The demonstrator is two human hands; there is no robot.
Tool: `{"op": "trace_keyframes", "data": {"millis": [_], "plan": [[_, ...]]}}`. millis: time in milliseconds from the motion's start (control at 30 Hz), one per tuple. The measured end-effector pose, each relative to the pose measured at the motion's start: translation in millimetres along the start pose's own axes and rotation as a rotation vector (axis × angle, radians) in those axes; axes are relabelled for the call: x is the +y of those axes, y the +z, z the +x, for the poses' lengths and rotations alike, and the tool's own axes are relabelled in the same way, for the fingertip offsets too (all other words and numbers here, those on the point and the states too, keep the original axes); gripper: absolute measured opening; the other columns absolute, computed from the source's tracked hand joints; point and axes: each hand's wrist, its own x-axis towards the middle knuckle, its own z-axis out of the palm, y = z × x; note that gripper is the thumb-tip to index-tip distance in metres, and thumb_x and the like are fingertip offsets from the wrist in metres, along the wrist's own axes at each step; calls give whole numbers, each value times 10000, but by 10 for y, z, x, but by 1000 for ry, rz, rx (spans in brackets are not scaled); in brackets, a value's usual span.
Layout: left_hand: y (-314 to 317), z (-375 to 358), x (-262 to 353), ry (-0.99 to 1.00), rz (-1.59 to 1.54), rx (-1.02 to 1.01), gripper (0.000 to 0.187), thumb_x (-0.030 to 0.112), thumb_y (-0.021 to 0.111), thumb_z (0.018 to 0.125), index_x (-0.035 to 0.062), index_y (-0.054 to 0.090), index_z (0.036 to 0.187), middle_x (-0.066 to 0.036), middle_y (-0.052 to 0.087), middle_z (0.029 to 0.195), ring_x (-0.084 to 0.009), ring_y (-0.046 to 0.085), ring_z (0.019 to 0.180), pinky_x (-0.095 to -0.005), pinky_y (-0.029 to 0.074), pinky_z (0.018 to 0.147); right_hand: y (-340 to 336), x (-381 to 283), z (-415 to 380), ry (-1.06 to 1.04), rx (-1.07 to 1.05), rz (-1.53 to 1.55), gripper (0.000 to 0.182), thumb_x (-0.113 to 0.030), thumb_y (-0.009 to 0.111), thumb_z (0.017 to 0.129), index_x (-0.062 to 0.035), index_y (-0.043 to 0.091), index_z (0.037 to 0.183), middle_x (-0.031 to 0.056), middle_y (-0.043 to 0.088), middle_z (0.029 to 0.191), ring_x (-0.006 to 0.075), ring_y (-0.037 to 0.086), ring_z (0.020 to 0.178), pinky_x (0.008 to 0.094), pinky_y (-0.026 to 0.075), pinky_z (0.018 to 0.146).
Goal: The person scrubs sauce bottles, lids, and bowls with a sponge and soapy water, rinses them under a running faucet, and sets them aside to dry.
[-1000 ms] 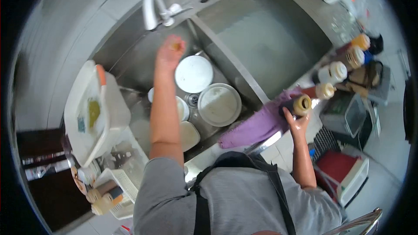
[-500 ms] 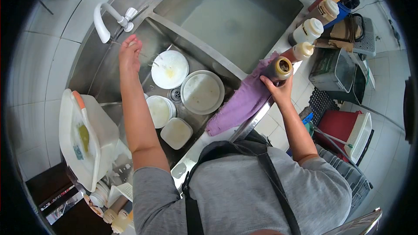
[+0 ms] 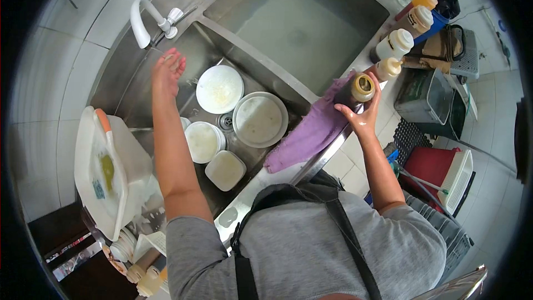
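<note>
My left hand (image 3: pixel 169 73) is just below the spout of the white faucet (image 3: pixel 145 19), over the left sink basin. Its fingers are loosely bent and apart, with nothing in them. At the right rim of the sink, my right hand (image 3: pixel 365 119) has thumb and fingers around a dark sauce bottle (image 3: pixel 348 93). The bottle has a yellowish, uncapped neck and tilts toward me over a purple cloth (image 3: pixel 311 128). Below my left hand's side, a white plate (image 3: pixel 220 89), stacked round dishes (image 3: pixel 260 119), a bowl (image 3: pixel 202 141) and a square container (image 3: pixel 226 170) sit in the basin.
Cloudy water (image 3: pixel 294 33) fills the right basin. Several capped squeeze bottles (image 3: pixel 395 43) line the sink's right edge. To the left stands a white tub (image 3: pixel 114 172) with an orange-handled item. A red bin (image 3: pixel 427 169) and crates are on the floor at right.
My right hand has shifted its grip, and its fingers now show along the bottle's far side. Water drops beside my left hand have faded. The view has moved slightly.
</note>
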Motion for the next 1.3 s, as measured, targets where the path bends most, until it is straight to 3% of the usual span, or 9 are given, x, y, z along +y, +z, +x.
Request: {"op": "trace_keyframes", "data": {"millis": [400, 467, 600, 667, 767, 933, 1000, 1133, 1300], "plan": [[348, -1386, -400, 153, 104, -222, 482, 201, 605, 917, 47, 442, 1343, -124, 528, 1292, -199, 547, 1117, -334, 448, 954, 186, -971, -106, -838, 345, -239, 869, -367, 764, 697, -63, 299, 1365, 244, 304, 1416, 454, 274, 1335, 574, 217, 1085], [479, -1707, -514, 182, 58, -273, 545, 174, 679, 855, 83, 459, 1345, -129, 541, 1297, -193, 524, 1155, -350, 451, 946, 557, -1066, -90, -903, -197, 273, 743, -268, 705, 779, -63, 309, 1373, 226, 287, 1439, 385, 284, 1350, 524, 241, 1097], [475, -2059, -633, 731, 336, -244, 683, 52, 765, 705, 164, 520, 1332, -84, 476, 1397, -247, 502, 1181, -393, 467, 931, 1620, -1319, -449, 164, -615, 653, 576, -257, 580, 927, -46, 336, 1404, 141, 385, 1383, 270, 457, 1235, 380, 421, 996], [386, -2293, -232, 379, 457, -361, 682, 38, 773, 680, 164, 549, 1312, -73, 440, 1427, -284, 443, 1248, -402, 474, 935, 1794, -1391, -461, 882, -792, 1102, 504, -264, 543, 950, -40, 381, 1372, 115, 464, 1310, 249, 526, 1159, 336, 466, 935], [-217, -2237, 179, 905, 875, -88, 584, 128, 753, 712, 160, 587, 1271, -94, 473, 1391, -318, 404, 1291, -453, 313, 1074, 1972, -1227, -541, 895, -890, 1152, 461, -224, 542, 948, -35, 409, 1347, 105, 514, 1221, 211, 575, 1006, 301, 491, 842], [-2460, -1782, 1172, 901, 1237, 841, 349, 194, 716, 788, 135, 646, 1124, -119, 611, 1188, -279, 550, 1118, -409, 352, 1025, 1859, -1162, -532, 902, -812, 1078, 507, -142, 565, 914, -27, 390, 1375, 113, 529, 1163, 175, 545, 964, 279, 463, 856], [-3770, -1563, 1035, 503, 1633, 1107, 652, 512, 650, 799, 198, 481, 1345, -198, 547, 1276, -377, 412, 1271, -503, 232, 1101, 1762, -1134, -507, 730, -791, 876, 491, -79, 551, 896, -26, 404, 1362, 113, 527, 1185, 179, 533, 1003, 274, 435, 871], [-6300, -1378, 347, -145, 1415, 818, 1051, 771, 514, 739, 219, 85, 1524, -246, 327, 1473, -469, 232, 1377, -561, 93, 1132, 1654, -940, -512, 345, -829, 554, 400, 28, 633, 844, -35, 492, 1214, 55, 576, 1114, 133, 555, 1019, 287, 441, 908], [-5618, -1320, 378, -310, 1368, 449, 769, 480, 617, 794, -17, 407, 1342, -245, 539, 1222, -318, 486, 1207, -369, 330, 1050, 1592, -940, -537, 338, -800, 545, 365, -77, 749, 797, -36, 544, 1096, 24, 579, 1043, 121, 558, 983, 294, 467, 871]]}}
